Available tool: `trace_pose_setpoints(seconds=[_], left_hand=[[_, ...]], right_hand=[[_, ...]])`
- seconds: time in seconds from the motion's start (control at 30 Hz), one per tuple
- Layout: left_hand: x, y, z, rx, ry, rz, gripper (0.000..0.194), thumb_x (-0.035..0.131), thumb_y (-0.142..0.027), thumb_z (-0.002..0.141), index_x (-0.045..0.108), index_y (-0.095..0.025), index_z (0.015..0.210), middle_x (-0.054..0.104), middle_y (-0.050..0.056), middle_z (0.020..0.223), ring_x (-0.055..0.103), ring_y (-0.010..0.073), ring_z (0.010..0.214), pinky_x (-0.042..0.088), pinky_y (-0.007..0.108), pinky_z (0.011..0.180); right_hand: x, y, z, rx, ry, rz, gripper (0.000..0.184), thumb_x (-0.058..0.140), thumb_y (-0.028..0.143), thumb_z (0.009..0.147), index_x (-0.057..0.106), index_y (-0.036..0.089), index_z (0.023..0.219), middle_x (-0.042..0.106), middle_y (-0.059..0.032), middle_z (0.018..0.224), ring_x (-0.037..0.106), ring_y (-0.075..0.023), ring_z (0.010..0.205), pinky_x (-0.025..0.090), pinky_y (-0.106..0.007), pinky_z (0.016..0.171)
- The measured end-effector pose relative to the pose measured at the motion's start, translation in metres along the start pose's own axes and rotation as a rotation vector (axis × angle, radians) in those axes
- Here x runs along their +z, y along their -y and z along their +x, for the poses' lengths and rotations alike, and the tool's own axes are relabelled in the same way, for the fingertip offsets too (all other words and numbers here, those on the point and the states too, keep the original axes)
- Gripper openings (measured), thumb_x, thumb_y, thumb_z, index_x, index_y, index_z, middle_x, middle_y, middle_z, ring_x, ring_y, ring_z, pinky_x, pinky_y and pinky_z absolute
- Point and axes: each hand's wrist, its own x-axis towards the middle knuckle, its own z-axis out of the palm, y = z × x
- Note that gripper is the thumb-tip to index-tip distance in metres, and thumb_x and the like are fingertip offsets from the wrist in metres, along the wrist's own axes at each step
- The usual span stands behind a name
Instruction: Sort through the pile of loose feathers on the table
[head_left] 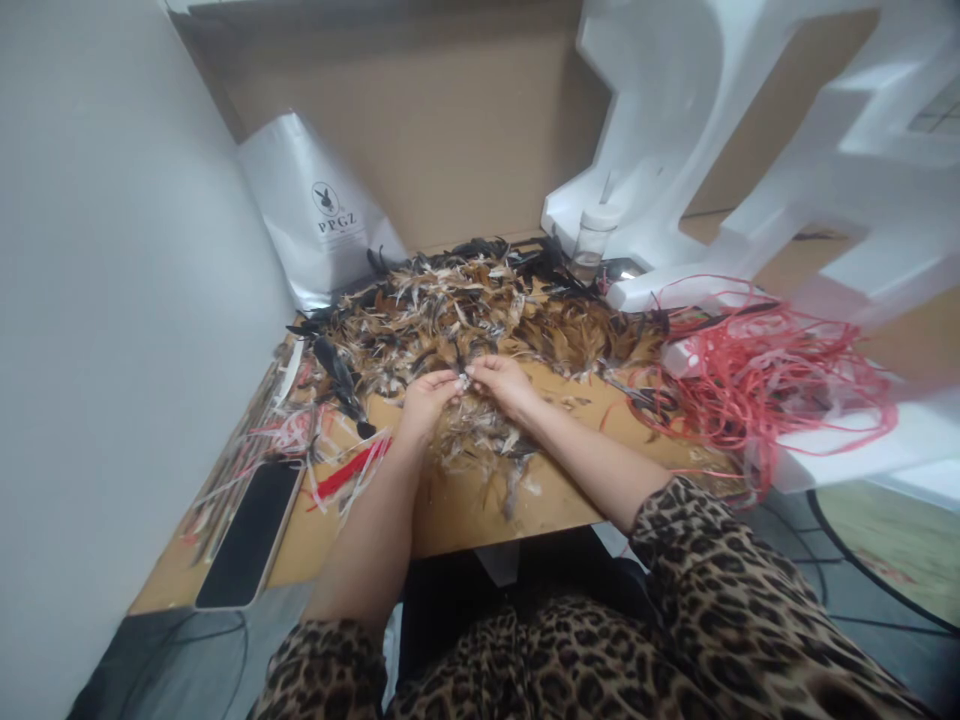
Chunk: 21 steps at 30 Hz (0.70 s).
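Note:
My left hand [426,397] and my right hand [504,383] meet at the middle of a wooden table [450,510], fingertips pinched together on a small bunch of feathers [463,377]. Both hands are closed. A large heap of brown, black and white feathers [480,310] lies just beyond them, and a smaller loose clump of pale feathers [487,445] lies under my wrists. Both sleeves are leopard print.
A black phone [251,535] lies at the table's left front beside red and white strips [341,475]. A tangle of red string [757,375] spreads at right over white foam blocks [750,150]. A small clear jar [592,240] and a white bag [322,205] stand behind.

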Motion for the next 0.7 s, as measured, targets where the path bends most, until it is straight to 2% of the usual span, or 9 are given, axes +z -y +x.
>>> trace_pose_setpoints(seconds=[0.23, 0.47, 0.53, 0.7], left_hand=[[-0.001, -0.002, 0.003, 0.085, -0.084, 0.06, 0.031, 0.076, -0.023, 0.049, 0.062, -0.012, 0.074, 0.062, 0.0, 0.058, 0.053, 0.0074, 0.05, 0.041, 0.019, 0.051], [0.0, -0.005, -0.001, 0.243, -0.167, 0.258, 0.022, 0.074, -0.026, 0.051, 0.067, -0.014, 0.069, 0.065, 0.002, 0.066, 0.056, 0.0105, 0.06, 0.045, 0.022, 0.061], [0.001, -0.006, -0.002, 0.23, -0.178, 0.266, 0.022, 0.074, -0.026, 0.051, 0.068, -0.014, 0.067, 0.065, 0.002, 0.063, 0.055, 0.0104, 0.058, 0.045, 0.023, 0.06], [0.001, -0.009, -0.004, 0.096, -0.18, 0.2, 0.021, 0.074, -0.025, 0.05, 0.067, -0.013, 0.067, 0.063, 0.001, 0.058, 0.051, 0.0082, 0.051, 0.041, 0.021, 0.053]], right_hand=[[0.001, 0.007, -0.005, -0.093, 0.02, -0.294, 0.024, 0.066, 0.035, 0.06, 0.062, 0.013, 0.07, 0.056, 0.0019, 0.055, 0.045, -0.0066, 0.05, 0.034, -0.02, 0.051], [0.001, 0.011, -0.007, -0.107, 0.003, -0.385, 0.024, 0.063, 0.036, 0.063, 0.062, 0.013, 0.067, 0.053, 0.003, 0.053, 0.039, -0.0057, 0.047, 0.029, -0.02, 0.048], [0.001, 0.011, -0.007, -0.122, -0.005, -0.411, 0.024, 0.062, 0.036, 0.063, 0.062, 0.013, 0.068, 0.053, 0.0029, 0.053, 0.039, -0.0059, 0.047, 0.03, -0.02, 0.048], [0.001, 0.009, -0.007, -0.153, 0.002, -0.469, 0.023, 0.061, 0.034, 0.064, 0.064, 0.013, 0.071, 0.058, 0.0006, 0.059, 0.043, -0.0073, 0.05, 0.033, -0.021, 0.051]])
